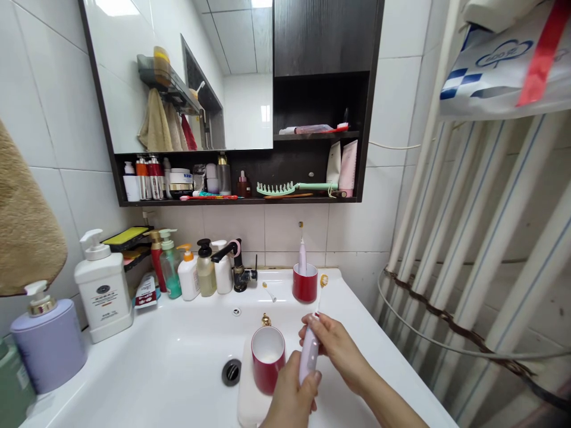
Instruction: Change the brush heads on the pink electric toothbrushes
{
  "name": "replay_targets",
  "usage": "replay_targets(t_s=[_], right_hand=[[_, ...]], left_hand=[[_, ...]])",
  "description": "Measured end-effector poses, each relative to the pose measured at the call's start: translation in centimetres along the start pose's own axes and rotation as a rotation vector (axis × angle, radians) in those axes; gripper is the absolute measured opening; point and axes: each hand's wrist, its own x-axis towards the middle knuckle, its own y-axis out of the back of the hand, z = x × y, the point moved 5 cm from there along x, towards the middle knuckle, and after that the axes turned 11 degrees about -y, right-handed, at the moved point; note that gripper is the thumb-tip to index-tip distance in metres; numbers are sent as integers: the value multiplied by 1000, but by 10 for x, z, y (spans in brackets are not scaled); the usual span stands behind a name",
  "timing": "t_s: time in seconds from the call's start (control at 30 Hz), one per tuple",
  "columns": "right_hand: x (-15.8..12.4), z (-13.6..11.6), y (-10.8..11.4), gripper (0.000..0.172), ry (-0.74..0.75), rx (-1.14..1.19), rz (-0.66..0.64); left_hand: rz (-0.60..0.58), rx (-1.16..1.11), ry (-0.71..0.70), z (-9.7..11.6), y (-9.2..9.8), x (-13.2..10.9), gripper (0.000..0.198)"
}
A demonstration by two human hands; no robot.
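Over the right side of the sink, my left hand (295, 389) is wrapped round the lower handle of a pale lilac electric toothbrush (309, 355). The fingers of my right hand (329, 339) close on the neck, just below its brush head (323, 282). The toothbrush stands nearly upright, bristles at the top. Left of my hands, a red cup (268, 361) with a white inside rests on a white board-like piece (246, 399). Behind them, a second red cup (305, 285) holds another lilac electric toothbrush (303, 255). A loose brush head (269, 291) lies on the ledge near the faucet.
A black faucet (236, 264) rises at the back of the white sink (178, 368). Several pump bottles (189, 276) line the left ledge. Above hangs a dark mirror cabinet (325, 101) with toiletries on its shelves. White pipes (482, 238) run along the right wall.
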Motion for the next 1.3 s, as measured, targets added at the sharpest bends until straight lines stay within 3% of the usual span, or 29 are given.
replay_targets(t_s=[0.2,0.3,0.37,0.43,0.53,0.6,0.67,0.83,1.0,1.17,1.3], right_hand=[[3,4,6,35,11,-6,62],[3,3,7,36,-2,-3,27],[2,-4,7,34,43,13,9],[2,-17,11,31,144,61,66],[8,-35,11,31,287,74,184],[17,-37,1,31,332,-58,228],[29,-30,-13,30,336,-246,260],[51,4,-37,21,298,-393,295],[59,16,-43,14,275,-476,297],[64,13,-33,17,272,-484,272],[57,1,2,35,260,-441,308]], left_hand=[[-67,-161,28,0,-3,2,15],[-70,-168,0,5,1,2,17],[-5,-107,-103,15,11,3,20],[132,-19,-199,26,30,4,23],[354,93,-232,33,60,4,25],[412,218,-237,34,71,1,23],[366,398,-255,32,73,-3,20],[27,860,-194,13,57,-14,24],[-52,1023,-181,10,54,-11,23],[-87,1033,-255,25,40,-2,24],[-123,1039,-329,48,19,14,22]])
